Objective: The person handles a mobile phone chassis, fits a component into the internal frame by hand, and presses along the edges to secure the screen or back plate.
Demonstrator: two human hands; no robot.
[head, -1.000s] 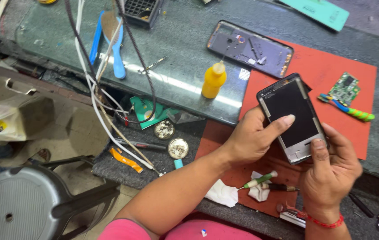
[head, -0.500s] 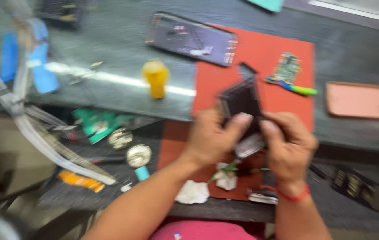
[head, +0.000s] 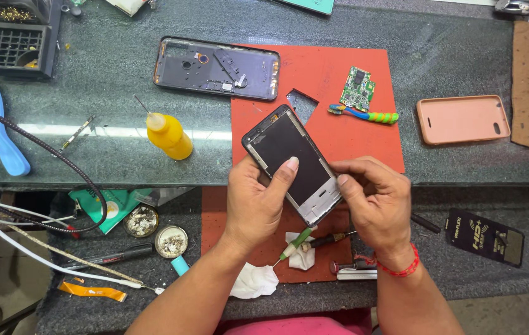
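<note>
Left hand [head: 258, 201] and right hand [head: 373, 198] grip the stripped phone [head: 293, 162]; back cover [head: 216, 68] and circuit board [head: 357, 89] lie removed, reassembly evidently pending.

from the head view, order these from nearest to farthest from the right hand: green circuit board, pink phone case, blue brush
1. green circuit board, just above the right hand on the red mat
2. pink phone case, up and to the right on the counter
3. blue brush, far across at the left edge
</note>
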